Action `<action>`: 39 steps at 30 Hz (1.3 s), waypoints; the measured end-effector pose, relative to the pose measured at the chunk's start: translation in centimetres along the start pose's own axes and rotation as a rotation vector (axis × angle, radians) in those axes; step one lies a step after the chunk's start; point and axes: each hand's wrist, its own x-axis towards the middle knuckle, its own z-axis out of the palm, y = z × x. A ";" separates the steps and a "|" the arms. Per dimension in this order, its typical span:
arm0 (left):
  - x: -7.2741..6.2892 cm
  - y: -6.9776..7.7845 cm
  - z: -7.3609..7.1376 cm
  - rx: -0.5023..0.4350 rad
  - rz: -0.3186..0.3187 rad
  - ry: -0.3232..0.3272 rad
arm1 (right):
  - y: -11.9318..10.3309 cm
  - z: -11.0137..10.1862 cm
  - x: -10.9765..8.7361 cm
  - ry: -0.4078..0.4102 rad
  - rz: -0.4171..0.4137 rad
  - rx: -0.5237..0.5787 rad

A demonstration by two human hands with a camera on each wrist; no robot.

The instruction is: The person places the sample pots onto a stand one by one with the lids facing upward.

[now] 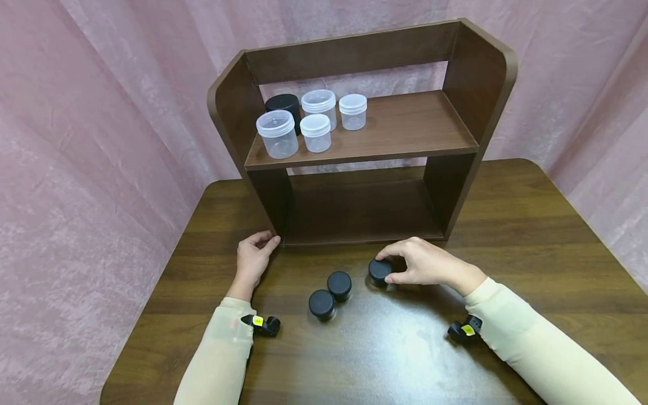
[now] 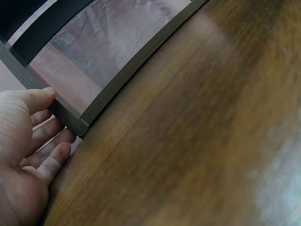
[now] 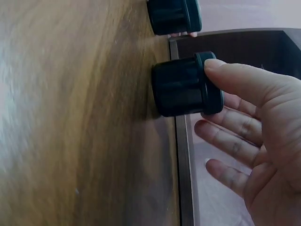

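Note:
My right hand (image 1: 430,263) holds a small black-lidded jar (image 1: 380,271) by its lid, thumb on one side and fingers on the other. The right wrist view shows the same jar (image 3: 183,87) with its dark, smooth wall. Whether its base touches the table is unclear. Two similar jars, a farther one (image 1: 339,284) and a nearer one (image 1: 322,304), stand close together to its left. At the lower left front corner of the brown shelf unit (image 1: 359,157), my left hand (image 1: 254,259) grips the side panel (image 2: 66,115), its thumb on the front edge and its fingers along the outside.
On the upper shelf board (image 1: 410,121), several clear containers, including a large one (image 1: 278,135), stand at the left around a bigger black jar (image 1: 283,103). The unit stands at the back of the wooden table (image 1: 531,236). Pink curtains (image 1: 126,112) hang behind.

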 end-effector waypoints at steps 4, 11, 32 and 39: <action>0.1 0.2 0.0 0.000 0.001 0.001 | -0.1 0.1 0.0 -0.003 0.019 -0.007; -0.2 0.2 -0.1 0.000 0.000 -0.003 | -0.3 0.4 -0.3 0.073 -0.061 -0.033; 0.1 -0.1 -0.1 -0.007 0.018 -0.001 | 0.3 1.4 0.2 0.107 -0.130 0.007; 0.1 -0.2 0.0 -0.013 0.025 -0.003 | 0.2 1.8 0.3 0.191 -0.144 0.027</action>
